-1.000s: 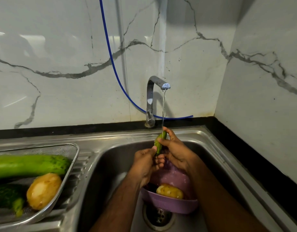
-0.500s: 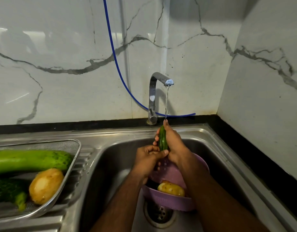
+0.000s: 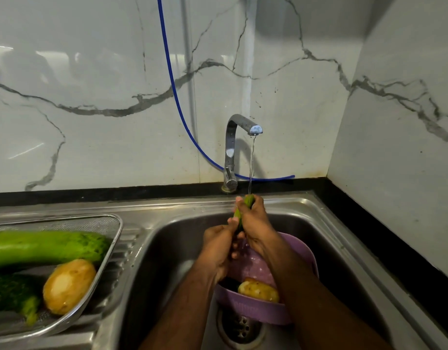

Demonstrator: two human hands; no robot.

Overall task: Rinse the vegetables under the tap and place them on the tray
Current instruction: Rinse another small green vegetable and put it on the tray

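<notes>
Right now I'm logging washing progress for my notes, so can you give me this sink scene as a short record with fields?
tap: tap running, thin stream landing on the vegetable
being rinsed: small green vegetable, held upright under the stream
right hand: right hand grips its upper part
left hand: left hand holds its lower end
still to wash: potato in the purple colander inside the sink
already on tray: long green gourd, potato, dark green vegetable on the mesh tray

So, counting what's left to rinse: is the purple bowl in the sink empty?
No, a potato lies in the purple bowl.
</notes>
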